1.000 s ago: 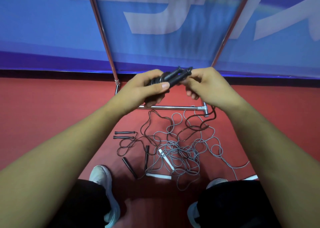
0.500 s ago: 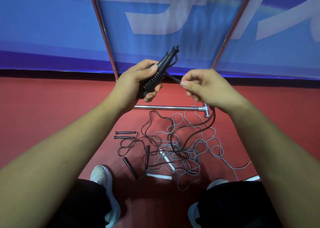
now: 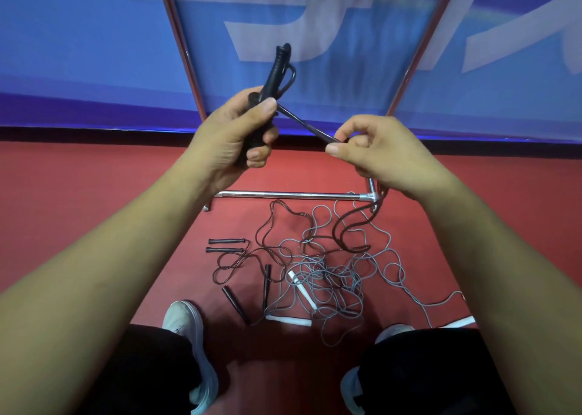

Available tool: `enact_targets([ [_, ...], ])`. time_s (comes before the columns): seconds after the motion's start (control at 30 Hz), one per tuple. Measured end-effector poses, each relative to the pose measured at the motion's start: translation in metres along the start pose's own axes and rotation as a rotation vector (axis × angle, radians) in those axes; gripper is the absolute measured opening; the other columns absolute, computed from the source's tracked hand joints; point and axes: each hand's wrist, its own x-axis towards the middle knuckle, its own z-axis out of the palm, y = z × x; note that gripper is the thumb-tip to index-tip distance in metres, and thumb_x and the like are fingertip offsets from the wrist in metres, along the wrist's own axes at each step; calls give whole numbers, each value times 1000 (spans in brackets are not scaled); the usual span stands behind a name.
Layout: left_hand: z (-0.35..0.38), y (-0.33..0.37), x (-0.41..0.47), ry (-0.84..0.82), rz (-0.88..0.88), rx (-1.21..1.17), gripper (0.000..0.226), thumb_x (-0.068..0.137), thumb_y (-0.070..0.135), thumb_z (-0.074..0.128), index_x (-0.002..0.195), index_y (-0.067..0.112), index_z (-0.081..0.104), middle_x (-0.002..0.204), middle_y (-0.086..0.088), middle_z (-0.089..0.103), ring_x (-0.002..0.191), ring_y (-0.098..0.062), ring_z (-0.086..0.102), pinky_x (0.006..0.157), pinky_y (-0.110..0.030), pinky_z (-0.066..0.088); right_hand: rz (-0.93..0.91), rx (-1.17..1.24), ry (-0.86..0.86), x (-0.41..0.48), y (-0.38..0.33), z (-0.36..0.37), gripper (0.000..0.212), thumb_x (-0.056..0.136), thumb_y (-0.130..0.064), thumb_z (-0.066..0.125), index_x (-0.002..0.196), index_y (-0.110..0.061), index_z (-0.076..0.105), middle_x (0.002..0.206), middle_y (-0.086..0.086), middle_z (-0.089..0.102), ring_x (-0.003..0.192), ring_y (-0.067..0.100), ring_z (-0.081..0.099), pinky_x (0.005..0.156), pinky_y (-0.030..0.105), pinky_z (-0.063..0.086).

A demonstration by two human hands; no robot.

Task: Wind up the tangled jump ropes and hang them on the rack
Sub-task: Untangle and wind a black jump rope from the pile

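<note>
A person's left hand (image 3: 233, 137) holds a black ribbed jump-rope handle (image 3: 277, 71) upright, tilted slightly right, above a red floor (image 3: 94, 210). Its grip is closed fully round the lower shaft, thumb pressed across the front (a second black end shows beside the forefinger, too hidden to identify). A short loop of the rope's black cord (image 3: 305, 123) curls beside the handle's upper part. The cord then runs taut from under the left thumb, down and right, to the right hand (image 3: 387, 153), whose grip pinches it between thumb tip and bent forefinger, the other fingers loosely curled. Below the right hand the cord drops to the floor past the corner joint of a chrome metal rack (image 3: 293, 195). The rack's base bar lies across the floor and its two uprights rise against a blue banner (image 3: 78, 52). Nearer than the bar lies a tangle of grey and dark jump ropes (image 3: 330, 276), with white handles (image 3: 288, 319) and slim black handles (image 3: 225, 241) at its left and near edges, by the person's pale shoes (image 3: 185, 320).
</note>
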Motion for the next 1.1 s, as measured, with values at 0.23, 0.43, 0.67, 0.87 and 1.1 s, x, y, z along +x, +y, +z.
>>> enact_targets([
  [0.23, -8, 1, 1, 264, 53, 429, 24, 85, 19, 77, 105, 21, 64, 65, -3, 59, 56, -22, 44, 51, -29, 34, 18, -121, 19, -3, -5, 4, 14, 92, -25, 68, 83, -15, 68, 50, -7, 49, 46, 11, 42, 48, 22, 36],
  [0.43, -13, -9, 0, 321, 126, 1102, 38, 78, 42, 80, 105, 31, 55, 78, 4, 64, 69, -24, 58, 67, -39, 51, 20, 19, -98, -7, -16, 15, 18, 90, -23, 71, 82, -6, 70, 55, 0, 46, 51, 15, 35, 50, 25, 30],
  [0.67, 0, -23, -6, -1, 10, 1523, 49, 71, 69, 72, 103, 35, 56, 75, 13, 62, 70, -16, 60, 63, -31, 45, -39, -138, -91, -11, -18, 19, 13, 83, -20, 78, 76, -12, 71, 54, -4, 50, 48, 5, 34, 48, 20, 28],
  [0.87, 4, -21, -7, -224, 100, 1486, 41, 74, 72, 65, 90, 35, 60, 58, 13, 55, 57, -2, 52, 55, -27, 36, -80, -157, -13, -7, -12, 9, 9, 79, -17, 82, 79, -11, 75, 69, 2, 72, 63, 3, 58, 66, 22, 45],
  [1.1, 1, -8, -14, -477, -22, 691, 19, 84, 33, 79, 95, 20, 70, 64, -6, 55, 51, -19, 49, 46, -27, 39, -44, -100, -8, -2, 2, -3, 17, 75, -23, 85, 76, -12, 71, 60, -4, 62, 55, 4, 46, 55, 17, 36],
])
